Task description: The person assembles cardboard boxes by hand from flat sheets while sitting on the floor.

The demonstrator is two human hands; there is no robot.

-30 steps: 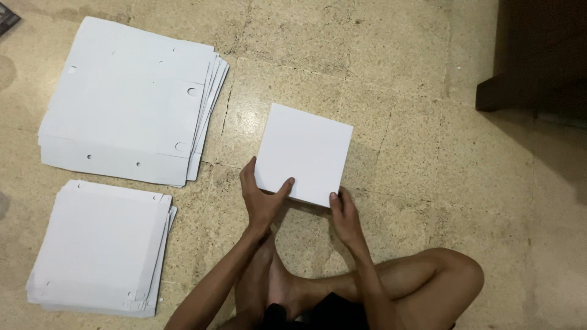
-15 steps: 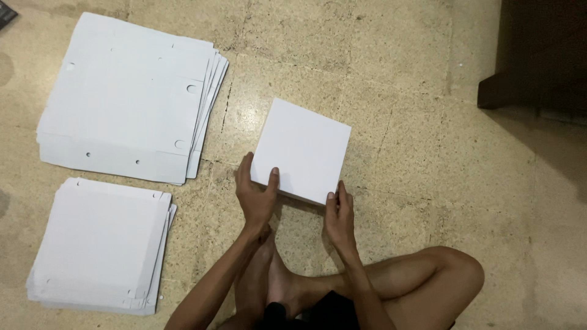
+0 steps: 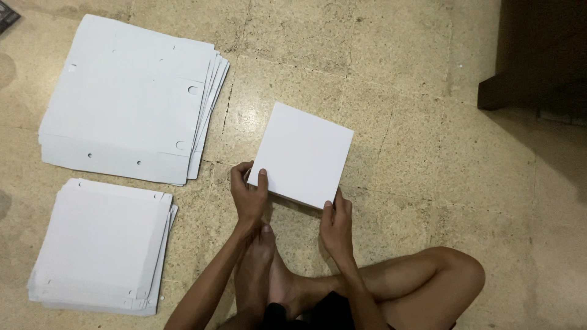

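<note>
There, a square white folded cardboard box (image 3: 303,154) lay on the speckled stone floor (image 3: 416,122); left hand (image 3: 249,195) and right hand (image 3: 336,224) gripped its near corners, fingers closed on the edge.

— What does the floor (image 3: 397,73) look like?
— Speckled yellowish stone tiles with thin dark joints, dull stains at the left edge.
— Any furniture?
— A dark wooden piece (image 3: 538,55) stands in the top right corner, casting shadow across the tiles below.

One head-worn camera looks almost straight down from sitting height at the stone floor (image 3: 397,79), close above the person's crossed legs (image 3: 391,287).
</note>
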